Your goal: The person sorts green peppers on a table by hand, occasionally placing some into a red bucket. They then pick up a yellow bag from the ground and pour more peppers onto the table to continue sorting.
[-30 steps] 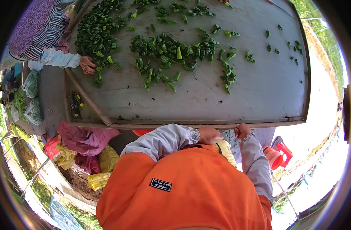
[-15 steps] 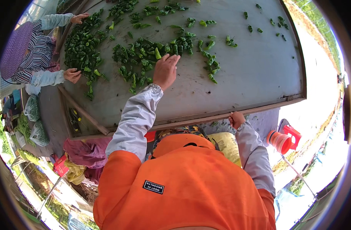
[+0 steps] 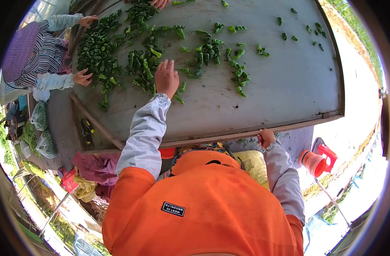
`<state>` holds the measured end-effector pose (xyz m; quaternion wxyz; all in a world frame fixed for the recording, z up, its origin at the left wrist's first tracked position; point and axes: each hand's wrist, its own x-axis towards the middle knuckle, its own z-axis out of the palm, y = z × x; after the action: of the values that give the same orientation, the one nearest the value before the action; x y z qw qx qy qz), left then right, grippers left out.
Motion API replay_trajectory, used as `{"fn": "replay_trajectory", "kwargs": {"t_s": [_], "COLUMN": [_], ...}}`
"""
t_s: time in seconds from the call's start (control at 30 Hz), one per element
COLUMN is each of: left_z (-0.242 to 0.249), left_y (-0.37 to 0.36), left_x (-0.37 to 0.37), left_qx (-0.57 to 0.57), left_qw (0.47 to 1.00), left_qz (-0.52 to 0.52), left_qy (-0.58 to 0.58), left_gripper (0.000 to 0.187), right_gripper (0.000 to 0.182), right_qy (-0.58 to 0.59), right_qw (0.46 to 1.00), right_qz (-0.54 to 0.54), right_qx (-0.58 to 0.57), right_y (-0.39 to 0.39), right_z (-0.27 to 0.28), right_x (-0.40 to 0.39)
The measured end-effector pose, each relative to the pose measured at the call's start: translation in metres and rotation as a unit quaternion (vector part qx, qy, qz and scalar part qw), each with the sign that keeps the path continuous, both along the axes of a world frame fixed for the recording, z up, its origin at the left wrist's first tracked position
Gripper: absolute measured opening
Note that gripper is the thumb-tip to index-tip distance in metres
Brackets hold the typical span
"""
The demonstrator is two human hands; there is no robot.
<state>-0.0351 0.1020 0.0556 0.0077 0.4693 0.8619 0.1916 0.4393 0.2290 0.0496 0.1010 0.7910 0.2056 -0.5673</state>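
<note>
Beyond the right edge of a grey tabletop (image 3: 267, 98), note bright ground and greenery. Record a wooden strip (image 3: 97, 121) slanting across the near left corner, with a yellow-and-black tool (image 3: 88, 123) just beside it, kind unclear. Find green peppers (image 3: 97, 51) heaped densely toward the left edge, clustered across the middle and scattered singly toward the right edge.

Locate the left hand (image 3: 167, 80) over the left-middle part, at the near side of the clusters: fingers extended, grip released, nothing visibly held. Cannot confirm contact with the peppers around it. Locate the right hand (image 3: 266, 138) at the near edge, right of its middle, fingers curled inward; cannot tell whether grasping the edge or merely clenched.

At the left edge, observe a co-worker (image 3: 37, 59) in a purple hat and striped top, with both hands beside the heap. Near the top of the view, see another person's hand (image 3: 161, 3) beside peppers. Below the near edge, record a yellow sack (image 3: 254, 168) and, farther right, an orange container (image 3: 313, 164).
</note>
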Motion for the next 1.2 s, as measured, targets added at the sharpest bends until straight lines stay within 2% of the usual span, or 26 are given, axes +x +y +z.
{"fn": "replay_trajectory", "kwargs": {"t_s": [0.1, 0.17, 0.23, 0.27, 0.33, 0.43, 0.47, 0.6, 0.7, 0.73, 0.8, 0.87, 0.93, 1.03, 1.1, 1.13, 1.17, 1.2], "left_z": [0.008, 0.007, 0.001, 0.003, 0.012, 0.010, 0.007, 0.004, 0.016, 0.019, 0.020, 0.024, 0.021, 0.009, -0.003, -0.005, -0.007, -0.004], "left_y": [0.025, 0.045, 0.071, 0.082, 0.101, 0.119, 0.120, 0.084, 0.039, 0.022, -0.016, -0.052, -0.079, -0.096, -0.093, -0.089, -0.084, -0.079], "left_x": [0.071, 0.106, 0.123, 0.127, 0.123, 0.098, 0.084, 0.029, 0.026, 0.034, 0.061, 0.095, 0.120, 0.124, 0.111, 0.100, 0.088, 0.073], "left_qx": [0.070, 0.049, 0.025, 0.014, -0.009, -0.135, -0.143, -0.099, -0.019, 0.028, 0.092, 0.021, -0.010, -0.049, -0.017, 0.000, 0.022, 0.044], "left_qw": [0.985, 0.977, 0.971, 0.975, 0.982, 0.976, 0.980, 0.994, 0.999, 0.999, 0.987, 0.975, 0.956, 0.939, 0.923, 0.914, 0.926, 0.936], "left_qz": [-0.124, -0.173, -0.175, -0.163, -0.144, -0.145, -0.112, 0.047, 0.037, 0.010, -0.042, -0.036, -0.011, 0.042, 0.083, 0.104, 0.116, 0.128], "left_qy": [-0.093, -0.111, -0.159, -0.148, -0.125, -0.093, -0.082, -0.009, 0.021, -0.018, -0.123, -0.219, -0.294, -0.338, -0.374, -0.392, -0.360, -0.326], "left_gripper": [0.042, 0.044, 0.046, 0.047, 0.049, 0.051, 0.052, 0.048, 0.045, 0.040, 0.030, 0.026, 0.022, 0.022, 0.025, 0.026, 0.028, 0.031], "right_gripper": [0.023, 0.027, 0.026, 0.024, 0.027, 0.028, 0.028, 0.026, 0.024, 0.025, 0.025, 0.026, 0.026, 0.025, 0.025, 0.025, 0.026, 0.026], "right_qy": [0.008, 0.018, 0.000, 0.011, 0.012, 0.015, 0.022, 0.024, -0.011, -0.017, 0.001, 0.005, -0.002, -0.005, -0.021, -0.029, -0.021, -0.012], "right_qw": [0.999, 0.999, 0.999, 0.996, 0.998, 0.998, 0.998, 0.998, 0.999, 0.998, 0.998, 0.998, 0.999, 0.998, 0.998, 0.997, 0.998, 0.998], "right_qz": [0.019, 0.045, 0.047, 0.078, 0.050, 0.031, 0.025, 0.057, 0.040, 0.021, 0.027, 0.025, 0.016, 0.005, 0.016, 0.022, 0.018, 0.015], "right_qx": [-0.025, -0.020, -0.026, -0.042, -0.045, -0.046, -0.049, -0.028, -0.032, -0.052, -0.053, -0.051, -0.050, -0.058, -0.061, -0.062, -0.059, -0.057], "right_y": [0.004, 0.002, 0.005, 0.007, 0.010, 0.011, 0.011, 0.008, 0.007, 0.008, 0.014, 0.017, 0.016, 0.009, 0.014, 0.015, 0.016, 0.013], "right_z": [-0.002, 0.001, 0.001, 0.000, -0.005, -0.016, -0.017, -0.013, -0.001, 0.006, -0.051, -0.073, -0.067, -0.018, -0.054, -0.056, -0.056, -0.033], "right_x": [0.003, 0.002, 0.003, 0.006, 0.010, 0.014, 0.016, 0.016, 0.001, -0.006, 0.046, 0.065, 0.057, 0.013, 0.043, 0.043, 0.046, 0.027]}}
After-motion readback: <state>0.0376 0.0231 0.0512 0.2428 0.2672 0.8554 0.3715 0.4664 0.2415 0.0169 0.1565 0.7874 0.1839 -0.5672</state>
